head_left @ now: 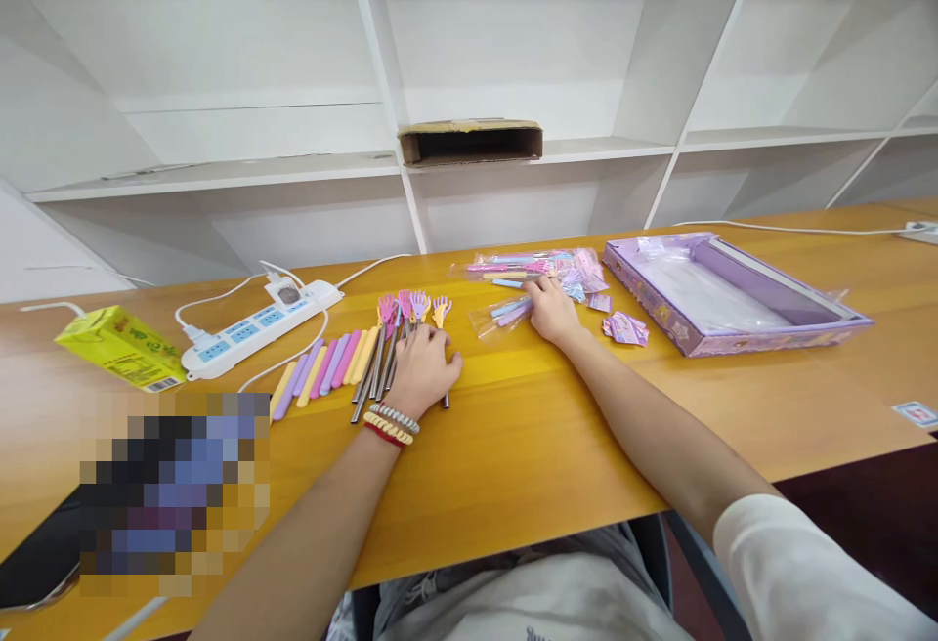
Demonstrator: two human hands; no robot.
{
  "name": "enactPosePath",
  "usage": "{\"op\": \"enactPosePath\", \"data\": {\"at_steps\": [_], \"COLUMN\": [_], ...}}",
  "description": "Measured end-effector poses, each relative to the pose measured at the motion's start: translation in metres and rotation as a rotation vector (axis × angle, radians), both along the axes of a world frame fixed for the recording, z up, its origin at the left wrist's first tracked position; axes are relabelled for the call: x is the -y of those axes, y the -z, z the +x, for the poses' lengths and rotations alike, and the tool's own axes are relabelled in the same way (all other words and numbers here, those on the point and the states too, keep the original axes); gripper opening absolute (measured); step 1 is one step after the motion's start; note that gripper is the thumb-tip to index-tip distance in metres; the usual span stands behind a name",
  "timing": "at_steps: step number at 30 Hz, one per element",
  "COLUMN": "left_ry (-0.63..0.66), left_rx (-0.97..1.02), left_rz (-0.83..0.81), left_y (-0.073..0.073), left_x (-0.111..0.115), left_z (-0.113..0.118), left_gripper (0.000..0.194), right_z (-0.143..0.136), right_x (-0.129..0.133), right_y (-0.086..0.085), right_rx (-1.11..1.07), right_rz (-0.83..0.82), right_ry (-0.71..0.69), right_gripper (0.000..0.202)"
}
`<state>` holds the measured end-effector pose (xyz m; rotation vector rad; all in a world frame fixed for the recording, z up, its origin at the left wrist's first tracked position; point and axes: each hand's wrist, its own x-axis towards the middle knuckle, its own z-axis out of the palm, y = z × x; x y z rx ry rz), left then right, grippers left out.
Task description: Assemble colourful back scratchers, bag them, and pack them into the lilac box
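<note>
My left hand [423, 372], with bracelets at the wrist, lies over a row of back scratchers with metal rods [377, 363] and small pink, purple and yellow hand-shaped heads [403, 306]. Its thumb stands apart from the fingers. A yellow-headed back scratcher [442, 312] runs partly hidden beneath it. To its left, pastel handles [322, 369] in yellow, purple and pink lie side by side. My right hand [551, 309] has its fingers curled down on a clear-wrapped back scratcher [509, 311] with blue and purple parts. Behind it are more wrapped back scratchers [524, 263].
A purple open box [733, 294] sits at the right, near crumpled purple cards [625, 328]. At left are a power strip [260, 328] with cables, a yellow-green carton [121, 348] and a blurred dark object [44, 543]. A cardboard box [473, 143] rests on the white shelf.
</note>
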<state>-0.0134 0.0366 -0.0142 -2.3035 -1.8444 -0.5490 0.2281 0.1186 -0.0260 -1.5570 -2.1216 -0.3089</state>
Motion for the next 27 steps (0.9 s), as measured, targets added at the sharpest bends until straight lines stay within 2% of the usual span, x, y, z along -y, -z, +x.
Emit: {"op": "enactPosePath", "data": {"at_steps": [4,15,21,24,27], "left_ry": [-0.003,-0.010,-0.003,0.004,-0.004], "left_rx": [0.002,0.000,0.005,0.018,0.022], "left_rz": [-0.006,-0.020,-0.012,-0.024,-0.045], "left_y": [0.001,-0.001,0.000,-0.001,-0.002], "left_x": [0.000,0.001,0.000,0.001,0.002], "left_z": [0.000,0.000,-0.001,0.000,0.001], "left_gripper": [0.023,0.025,0.024,0.025,0.025], "right_z": [0.001,0.002,0.001,0.002,0.000], "right_x": [-0.002,-0.003,-0.002,0.003,0.013], "right_y": [0.001,0.006,0.006,0.001,-0.017], "right_rx": [-0.037,-0.161,-0.284,-0.316,-0.326], "right_rz": [0.043,0.056,0.126,0.139,0.186], "right_ry": [-0.047,-0.067,-0.172,-0.162,-0.101], "right_gripper": [0.028,0.018,0.016,0.017,0.014]}}
